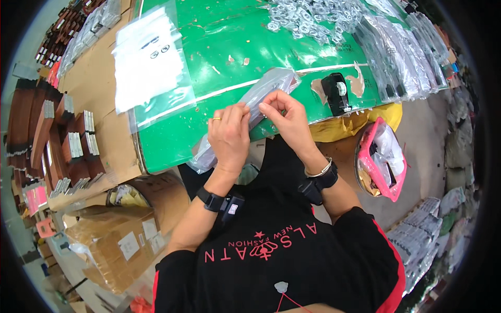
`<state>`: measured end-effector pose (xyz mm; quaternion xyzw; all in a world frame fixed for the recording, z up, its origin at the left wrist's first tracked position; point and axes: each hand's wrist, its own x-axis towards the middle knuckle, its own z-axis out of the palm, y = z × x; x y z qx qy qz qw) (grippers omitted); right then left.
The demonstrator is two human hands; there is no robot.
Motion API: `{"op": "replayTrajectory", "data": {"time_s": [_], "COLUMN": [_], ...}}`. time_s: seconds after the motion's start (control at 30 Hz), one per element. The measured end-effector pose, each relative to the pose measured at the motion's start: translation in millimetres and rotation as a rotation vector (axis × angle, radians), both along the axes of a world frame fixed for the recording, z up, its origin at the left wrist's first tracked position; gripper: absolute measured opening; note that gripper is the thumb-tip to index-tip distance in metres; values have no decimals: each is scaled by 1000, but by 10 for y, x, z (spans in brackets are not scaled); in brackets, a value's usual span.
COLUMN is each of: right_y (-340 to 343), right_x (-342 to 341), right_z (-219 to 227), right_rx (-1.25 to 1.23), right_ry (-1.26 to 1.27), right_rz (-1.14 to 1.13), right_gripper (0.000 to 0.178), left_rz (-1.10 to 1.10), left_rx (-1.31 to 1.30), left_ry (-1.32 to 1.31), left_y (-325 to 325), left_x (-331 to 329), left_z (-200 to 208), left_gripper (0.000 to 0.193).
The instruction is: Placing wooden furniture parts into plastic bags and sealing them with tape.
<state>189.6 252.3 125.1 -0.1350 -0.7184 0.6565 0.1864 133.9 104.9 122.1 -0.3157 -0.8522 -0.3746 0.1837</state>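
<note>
A long, narrow package in clear plastic wrapping (279, 81) lies slantwise across the near edge of the green-covered table (219, 52). My left hand (229, 136), with a ring on one finger, is closed on the package's upper side near its middle. Just to the right, my right hand (287, 117) pinches at the same wrapping with thumb and forefinger. What the wrapping holds inside is hard to make out. A black tape dispenser (335, 94) stands on the table to the right of my hands.
Flat clear bags (151, 68) lie at the table's left. Small clear plastic pieces (318, 18) are heaped at the back, beside wrapped packages (399, 57). Brown strips with metal ends (73, 143) sit on cardboard at far left. A pink-rimmed bin (369, 152) stands below right.
</note>
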Motion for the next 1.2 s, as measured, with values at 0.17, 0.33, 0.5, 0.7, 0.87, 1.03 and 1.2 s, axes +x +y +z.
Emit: {"op": "replayTrajectory", "data": {"time_s": [0.17,0.33,0.5,0.7,0.87,1.03,1.2], "right_y": [-162,-184,-142,-66,-68,65,-41], "right_x": [-5,-26,-81,-63,-62,-71,-137], "right_z": [170,194,167,172,171,119,192], "right_rx": [277,442,475,445,452,204,262], "right_ry": [-127,-188,-272,-342,-331,-225,-226], "right_rz": [-71,-127,-118,-90,-98,-29,-42], "right_gripper": [13,17,25,38,37,36,37], "left_rz": [-2,9,1,-25,-44,-62,-83], "left_rx": [-25,34,69,2,-19,32,48], "left_ry": [57,-18,2,64,31,-99,-199], "left_y": [14,13,24,21,24,9,-31], "left_x": [45,71,81,105,61,-145,-338], "left_z": [-83,-90,-74,-112,-85,47,67], "left_gripper": [8,25,40,48,53,42,32]}}
